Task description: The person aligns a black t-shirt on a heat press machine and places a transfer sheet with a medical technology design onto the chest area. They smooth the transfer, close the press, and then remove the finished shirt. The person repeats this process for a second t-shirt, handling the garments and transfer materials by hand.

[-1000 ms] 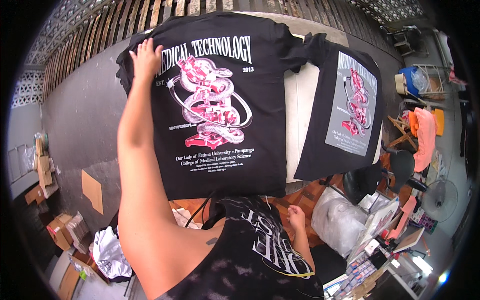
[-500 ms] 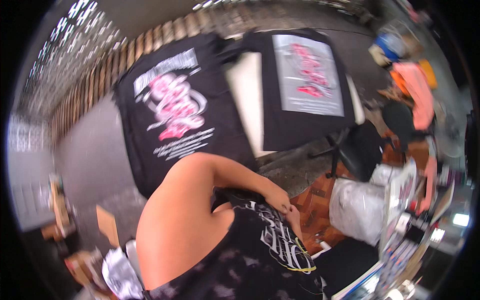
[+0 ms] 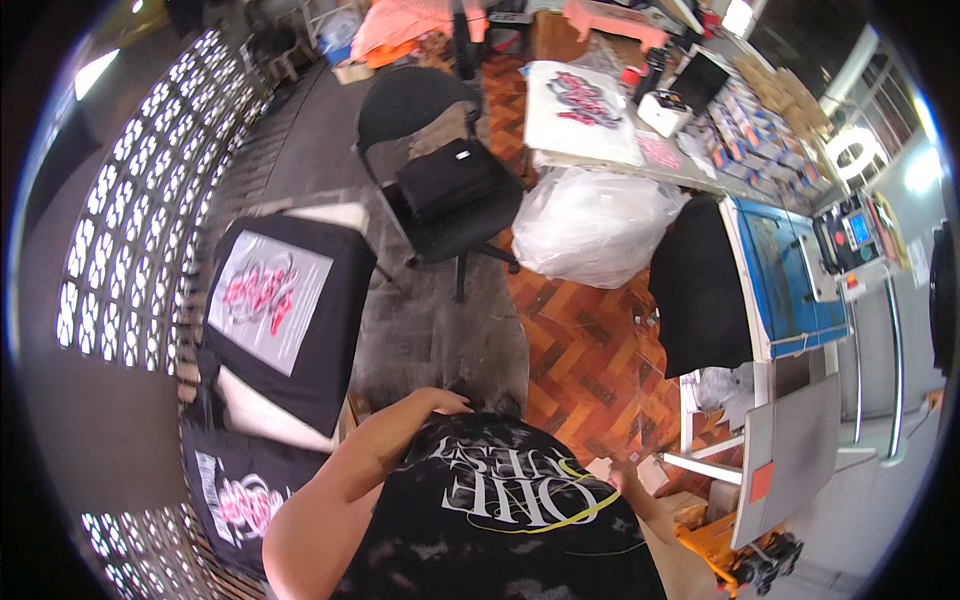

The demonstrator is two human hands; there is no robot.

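My left hand (image 3: 442, 401) is in front of my waist, its fingers loosely stretched to the right and nothing visible in them. On the other side of my patterned black shirt (image 3: 480, 560), my right hand (image 3: 624, 480) hangs low with its fingers a little apart, also without a visible object. To the left, a black T-shirt (image 3: 340, 370) with a pink print under a clear sheet (image 3: 235, 330) lies on a pale board (image 3: 262, 408). Nearer to me lies a second black T-shirt (image 3: 305, 465) with a similar print, partly hidden by my left arm.
A black office chair (image 3: 450, 185) stands ahead. Beside it, a plastic-wrapped bundle (image 3: 590, 230) sits below a table carrying a printed white T-shirt (image 3: 545, 115). Black cloth (image 3: 700, 300) hangs from a blue-topped machine (image 3: 780, 260) at right. A grey panel (image 3: 800, 450) stands near an orange jack (image 3: 705, 550).
My view has swung to the right, so the black T-shirts now appear at the left. My hands, close together before, are now apart at either side of my body.
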